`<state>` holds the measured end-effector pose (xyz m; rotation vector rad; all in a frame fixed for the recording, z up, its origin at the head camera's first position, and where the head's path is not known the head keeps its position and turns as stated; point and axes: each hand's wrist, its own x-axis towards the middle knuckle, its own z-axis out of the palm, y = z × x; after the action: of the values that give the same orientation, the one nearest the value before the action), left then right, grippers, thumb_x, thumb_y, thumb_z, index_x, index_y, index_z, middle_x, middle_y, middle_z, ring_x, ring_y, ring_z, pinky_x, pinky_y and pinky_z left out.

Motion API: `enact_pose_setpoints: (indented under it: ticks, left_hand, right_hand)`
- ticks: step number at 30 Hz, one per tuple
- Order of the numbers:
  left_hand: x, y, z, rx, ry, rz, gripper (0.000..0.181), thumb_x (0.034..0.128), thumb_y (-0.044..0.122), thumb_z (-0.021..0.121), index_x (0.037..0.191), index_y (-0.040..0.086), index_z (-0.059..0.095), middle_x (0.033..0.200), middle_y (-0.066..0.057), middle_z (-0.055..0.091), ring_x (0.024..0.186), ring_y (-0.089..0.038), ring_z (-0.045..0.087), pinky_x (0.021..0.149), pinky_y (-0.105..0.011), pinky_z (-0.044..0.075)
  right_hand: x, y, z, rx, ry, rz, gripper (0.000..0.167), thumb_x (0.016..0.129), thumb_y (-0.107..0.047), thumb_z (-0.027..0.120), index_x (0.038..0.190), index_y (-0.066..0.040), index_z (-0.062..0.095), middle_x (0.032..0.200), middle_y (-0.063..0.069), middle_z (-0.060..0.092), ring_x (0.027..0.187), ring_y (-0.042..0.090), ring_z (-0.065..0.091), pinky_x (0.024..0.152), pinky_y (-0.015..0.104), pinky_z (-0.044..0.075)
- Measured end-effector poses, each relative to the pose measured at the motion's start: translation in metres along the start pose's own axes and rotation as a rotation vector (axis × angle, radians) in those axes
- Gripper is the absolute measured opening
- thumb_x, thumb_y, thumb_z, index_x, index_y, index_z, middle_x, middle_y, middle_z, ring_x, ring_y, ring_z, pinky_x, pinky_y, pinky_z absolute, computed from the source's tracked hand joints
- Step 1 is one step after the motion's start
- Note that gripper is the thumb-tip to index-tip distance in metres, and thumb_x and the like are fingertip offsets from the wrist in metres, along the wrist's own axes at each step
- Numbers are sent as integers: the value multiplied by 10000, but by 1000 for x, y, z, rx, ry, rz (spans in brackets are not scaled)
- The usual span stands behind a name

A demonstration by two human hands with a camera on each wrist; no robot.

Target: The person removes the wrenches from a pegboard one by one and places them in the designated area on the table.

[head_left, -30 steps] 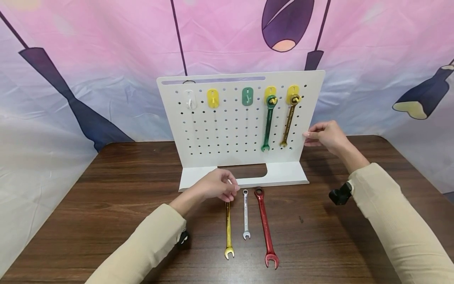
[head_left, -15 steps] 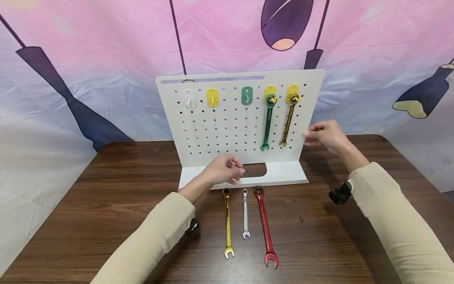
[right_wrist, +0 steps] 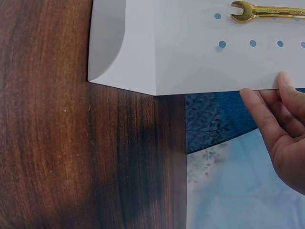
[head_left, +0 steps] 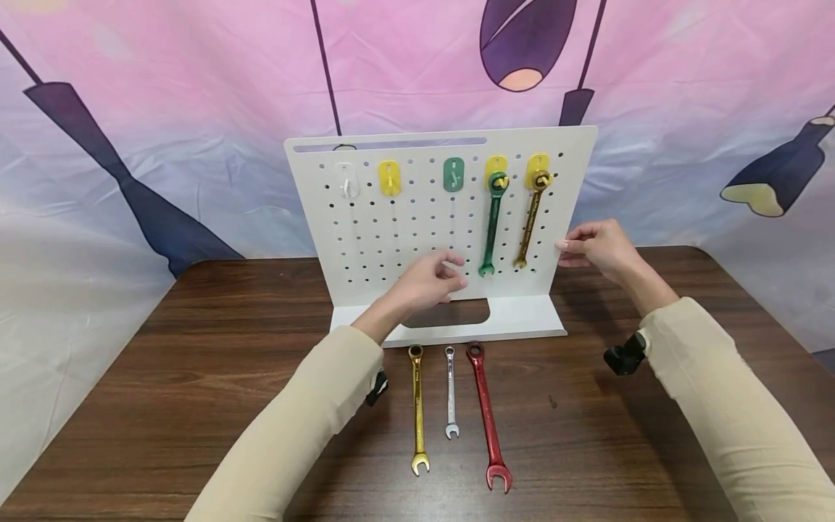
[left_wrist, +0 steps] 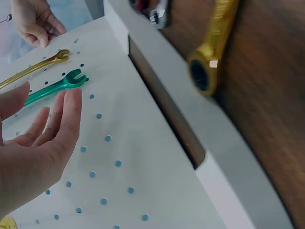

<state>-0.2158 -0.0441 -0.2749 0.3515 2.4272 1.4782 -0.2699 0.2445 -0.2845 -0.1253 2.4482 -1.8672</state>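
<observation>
A white pegboard (head_left: 404,239) stands upright on the table. My right hand (head_left: 603,250) pinches its right edge; in the right wrist view the thumb lies on the front face and the fingers behind. My left hand (head_left: 430,281) hovers before the lower middle of the board, holding nothing, thumb and fingers apart. Nearest to it hangs a green wrench (head_left: 492,225), beside a bronze-gold wrench (head_left: 531,221), each on a yellow hook. On the table before the board lie a gold wrench (head_left: 418,409), a small silver wrench (head_left: 451,391) and a red wrench (head_left: 487,417).
Three hooks carry no wrench: a white hook (head_left: 347,181), a yellow hook (head_left: 389,178) and a green hook (head_left: 453,175). The board's foot (head_left: 528,319) lies flat on the brown wooden table (head_left: 215,362). A patterned cloth (head_left: 215,109) hangs behind.
My left hand has risen from over the gold wrench's ring end to before the board, moving slightly right. My right hand stays at the board's edge. The wrenches have not moved.
</observation>
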Motion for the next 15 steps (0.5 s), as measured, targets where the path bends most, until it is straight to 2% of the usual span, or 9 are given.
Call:
enact_pose_setpoints:
  ticks: [2, 5, 9, 15]
  left_hand:
    - [4, 5, 1, 9, 8, 19, 355, 909, 113, 569, 1249, 55, 484, 1056, -125, 596, 978, -318, 576, 818, -391, 534]
    - [9, 11, 3, 32, 28, 56, 376, 908, 121, 572, 1267, 79, 469, 1071, -100, 592, 965, -284, 576, 808, -364, 530]
    - [15, 17, 5, 59, 62, 81, 417, 905, 134, 579, 1298, 118, 442, 1124, -61, 577, 1023, -190, 545, 847, -277, 506]
    - [21, 22, 9, 84, 68, 120, 466, 902, 143, 583, 1335, 131, 408, 1230, -50, 527, 1113, -162, 490, 923, -270, 464]
  right_hand:
    - [0, 0, 0, 6, -9, -3, 143, 875, 12, 574, 903, 151, 565, 756, 68, 608, 683, 184, 646, 765, 402, 562]
    - [0, 0, 0, 11, -16, -2, 144, 874, 11, 574, 906, 151, 561, 757, 64, 608, 680, 174, 647, 769, 405, 560]
    - [0, 0, 0, 14, -11, 2, 127, 873, 9, 577, 890, 135, 575, 756, 61, 609, 679, 172, 647, 787, 425, 549]
    - [0, -1, 1, 3, 1, 3, 102, 875, 13, 574, 867, 114, 588, 764, 63, 607, 679, 173, 645, 779, 416, 554]
